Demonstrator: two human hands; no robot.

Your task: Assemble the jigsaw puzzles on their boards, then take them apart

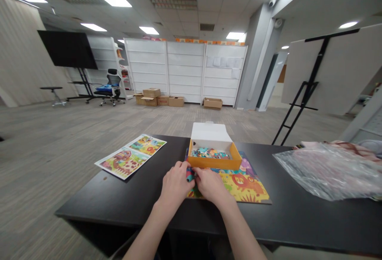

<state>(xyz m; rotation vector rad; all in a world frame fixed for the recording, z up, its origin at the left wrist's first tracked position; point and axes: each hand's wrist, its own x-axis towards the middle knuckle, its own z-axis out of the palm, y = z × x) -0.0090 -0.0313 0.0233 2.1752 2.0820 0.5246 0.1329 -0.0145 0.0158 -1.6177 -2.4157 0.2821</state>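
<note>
On the black table lies a colourful picture board (pixel 249 188) with lions on yellow. An open orange box (pixel 215 163) with its white lid raised stands on the board's back part, holding many small puzzle pieces (pixel 209 153). In front of the box's left corner, my left hand (pixel 177 182) has its fingers curled round a small blue and red piece (pixel 189 174). My right hand (pixel 209 184) is close beside it, fingers bent together at the piece's right side; whatever is between those fingertips is hidden.
A printed picture sheet (pixel 131 156) lies at the left of the black table (pixel 143 188). Clear plastic bags with pink cloth (pixel 334 168) are on the right. Beyond the table stand cartons (pixel 151 97), a chair (pixel 112 86) and a black stand (pixel 304 88).
</note>
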